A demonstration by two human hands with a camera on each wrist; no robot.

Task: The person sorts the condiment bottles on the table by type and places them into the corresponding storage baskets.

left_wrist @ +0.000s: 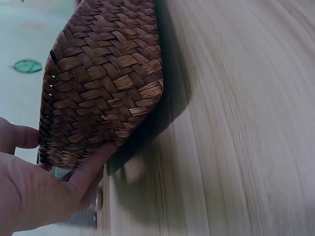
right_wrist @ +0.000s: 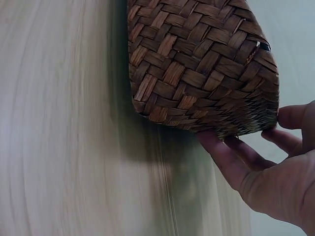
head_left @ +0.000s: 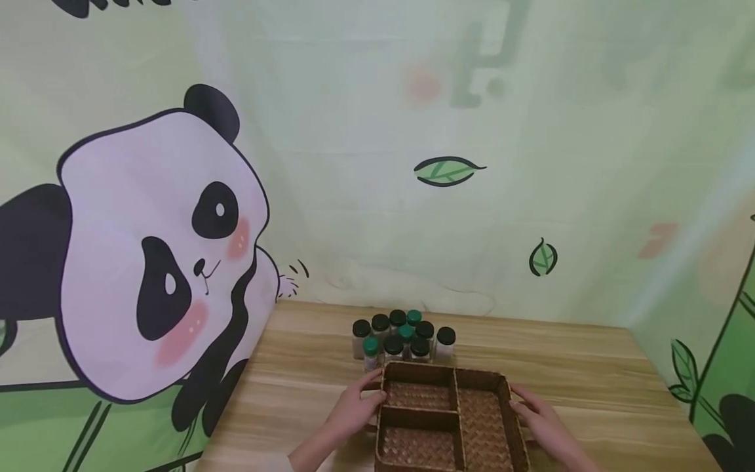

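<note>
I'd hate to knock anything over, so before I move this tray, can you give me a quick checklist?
1. Left hand on tray: ok, it grips the left side.
2. Right hand on tray: ok, it grips the right side.
3. Tray empty: ok, nothing shows in its three compartments.
4. Jars upright and capped: ok, all ten by the head view.
5. Free path straight ahead: not ok, the jars stand grouped just beyond the tray's far edge.
6. Tray's near edge clear: cannot tell, the head view cuts it off.
</note>
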